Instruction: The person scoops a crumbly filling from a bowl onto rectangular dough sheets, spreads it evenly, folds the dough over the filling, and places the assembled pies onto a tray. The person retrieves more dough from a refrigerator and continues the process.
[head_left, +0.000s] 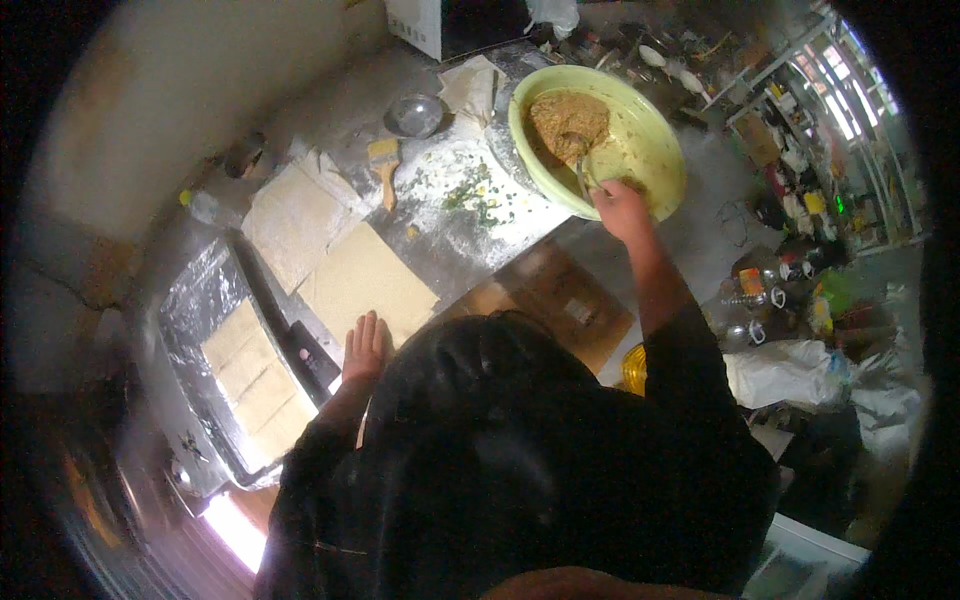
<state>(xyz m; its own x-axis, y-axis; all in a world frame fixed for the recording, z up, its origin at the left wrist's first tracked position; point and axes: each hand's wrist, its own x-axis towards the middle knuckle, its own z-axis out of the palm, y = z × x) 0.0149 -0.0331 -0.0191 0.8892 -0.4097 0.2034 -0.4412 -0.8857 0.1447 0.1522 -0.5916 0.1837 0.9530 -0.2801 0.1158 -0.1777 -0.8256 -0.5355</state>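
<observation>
My right hand (624,208) grips the handle of a metal spoon (581,168), whose head rests in a brown, grainy filling (568,118) inside a big yellow-green basin (655,135). Flat beside a square dough sheet (362,278) lies my left hand (365,343), fingers stretched out at the sheet's near edge. Further left, a stack of floury dough sheets (290,222) partly meets that square. A foil-lined tray (205,290) holds several pale dough pieces (255,375) in a row.
A wide brush (384,172) lies by white flour (510,215) scattered with green bits. Behind it stand a metal bowl (414,116) and a folded cloth or sheet (472,88). Below the table edge is a cardboard box (560,300); bottles and bags crowd the right.
</observation>
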